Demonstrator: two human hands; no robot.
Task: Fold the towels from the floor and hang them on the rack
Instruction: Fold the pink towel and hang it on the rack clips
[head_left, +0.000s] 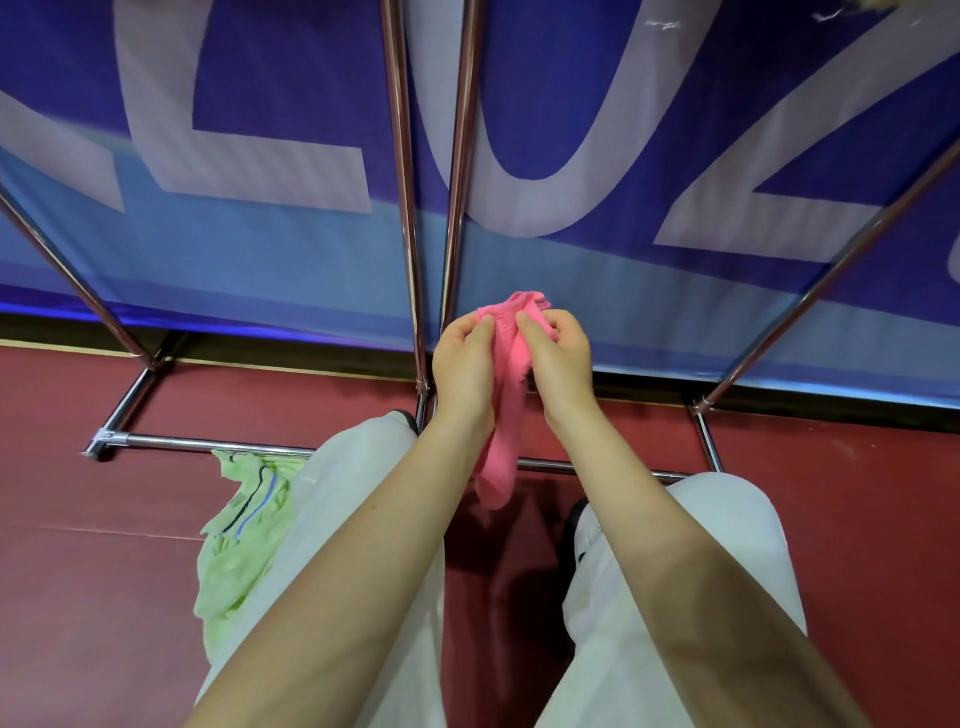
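Hands meet at chest height: left hand (464, 364) and right hand (558, 358) pinch the pink towel (506, 415), fingers (535, 332) closed on its top edge. Best to match corners before draping it over the rack (405, 208); green towel (239, 540) waits on the floor.

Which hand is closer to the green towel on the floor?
Left. The left hand holds the pink towel above and right of the green towel; the right hand is farther right.

towel (506, 395) between both hands, rack (415, 234) behind, second towel (236, 540) left
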